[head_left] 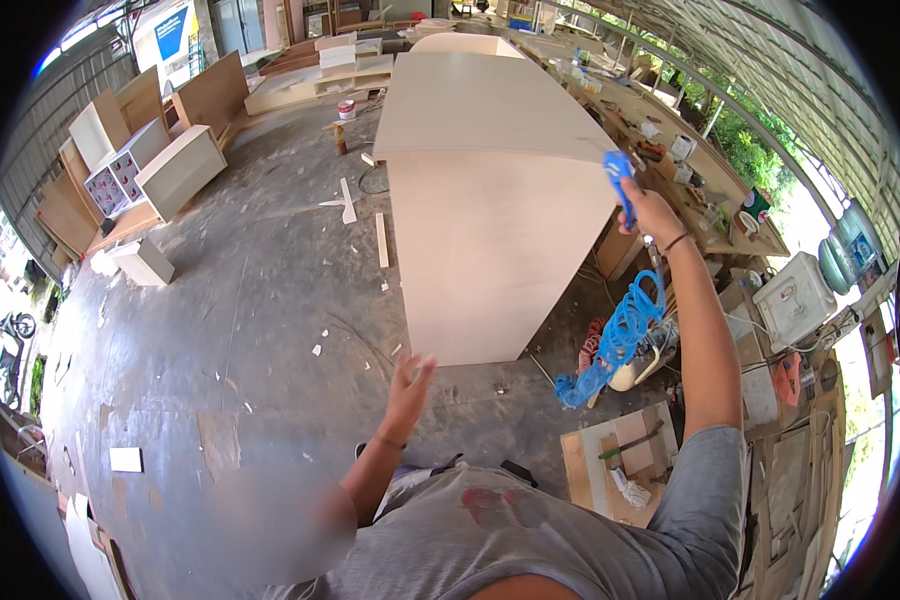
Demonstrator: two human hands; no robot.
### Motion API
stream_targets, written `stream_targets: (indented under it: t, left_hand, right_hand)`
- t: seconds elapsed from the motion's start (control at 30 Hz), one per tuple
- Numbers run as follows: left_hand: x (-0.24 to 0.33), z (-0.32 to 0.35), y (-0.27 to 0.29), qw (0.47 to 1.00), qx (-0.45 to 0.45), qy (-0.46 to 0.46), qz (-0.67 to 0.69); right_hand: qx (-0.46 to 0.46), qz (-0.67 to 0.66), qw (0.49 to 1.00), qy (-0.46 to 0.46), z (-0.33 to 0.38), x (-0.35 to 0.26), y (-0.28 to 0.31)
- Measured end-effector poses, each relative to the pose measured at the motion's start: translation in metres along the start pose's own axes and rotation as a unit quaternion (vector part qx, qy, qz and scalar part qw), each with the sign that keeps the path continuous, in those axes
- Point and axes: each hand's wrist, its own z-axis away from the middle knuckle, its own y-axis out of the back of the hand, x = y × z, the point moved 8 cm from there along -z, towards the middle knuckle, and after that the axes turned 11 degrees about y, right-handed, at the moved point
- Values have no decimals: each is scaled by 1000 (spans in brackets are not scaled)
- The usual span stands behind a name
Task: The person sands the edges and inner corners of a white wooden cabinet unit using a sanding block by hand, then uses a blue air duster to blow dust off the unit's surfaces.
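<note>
Apparently positioning for edge work, with blue handheld tool [617,170] gripped in right hand [651,213] by upper-right corner of pale box [495,250] and left hand [407,394] empty, fingers loosely spread; next, likely requires aligning tool squarely with edge.

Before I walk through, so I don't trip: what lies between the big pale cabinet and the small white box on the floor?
The head view shows a wooden strip and white scraps on the floor, nearer the cabinet.
</note>
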Motion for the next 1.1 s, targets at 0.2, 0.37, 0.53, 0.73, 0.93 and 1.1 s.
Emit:
stream_targets:
  t: [0.2,0.37,0.53,0.73,0.93,1.1]
  left_hand:
    - [-92,62,216,962,226,147,-35]
    - [-171,101,378,918,252,305,-15]
    - [-123,117,434,898,300,321,25]
    - [-89,83,443,909,298,275,94]
    - [-72,15,406,929,191,306,83]
    - [-17,-87,387,959,94,266,21]
  right_hand:
    - [35,120,991,56,-55,-36,-50]
    - [44,101,994,24,-78,-59,-104]
    - [60,22,995,82,-58,-93,-185]
    - [87,173,969,156,4,-126,-248]
    - [0,307,943,128,69,-105,-388]
    - [164,152,953,204,66,-97,-425]
